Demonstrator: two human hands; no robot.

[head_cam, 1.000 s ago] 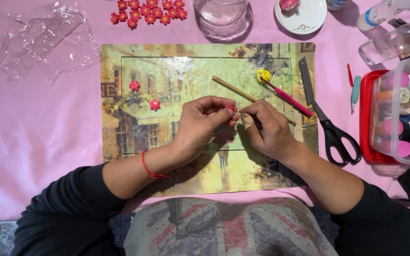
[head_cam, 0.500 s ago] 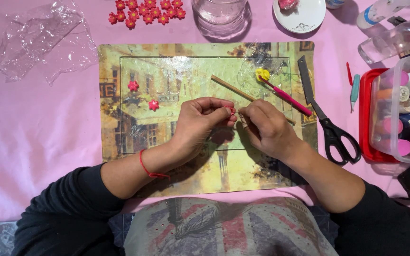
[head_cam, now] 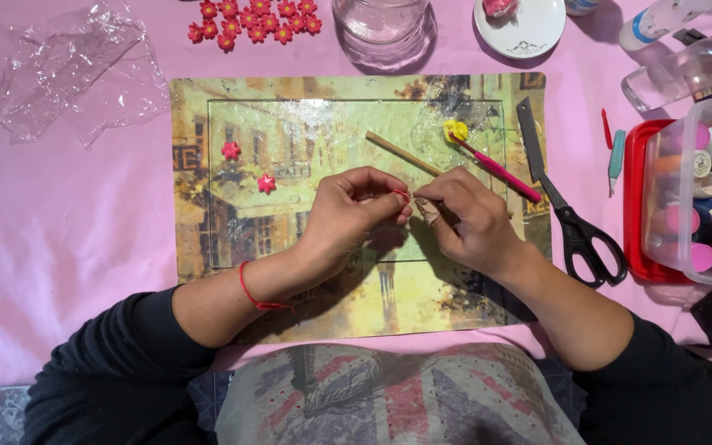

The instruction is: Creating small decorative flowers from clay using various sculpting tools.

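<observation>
Over printed placemat point(head_cam: 208, 239), left hand point(head_cam: 354, 216) and right hand point(head_cam: 469, 221) pinch tiny red piece point(head_cam: 402, 196); right of it, clear tub point(head_cam: 694, 198) holds craft supplies.

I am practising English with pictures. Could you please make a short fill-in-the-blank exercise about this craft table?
1. The left hand pinches a small ____ piece at its fingertips.
2. The scissors have ____ handles.
3. Two small red flowers lie on the picture mat, to the ____ of the hands.
4. A pink tool has a ____ lump at its tip.

Missing words: red; black; left; yellow
</observation>
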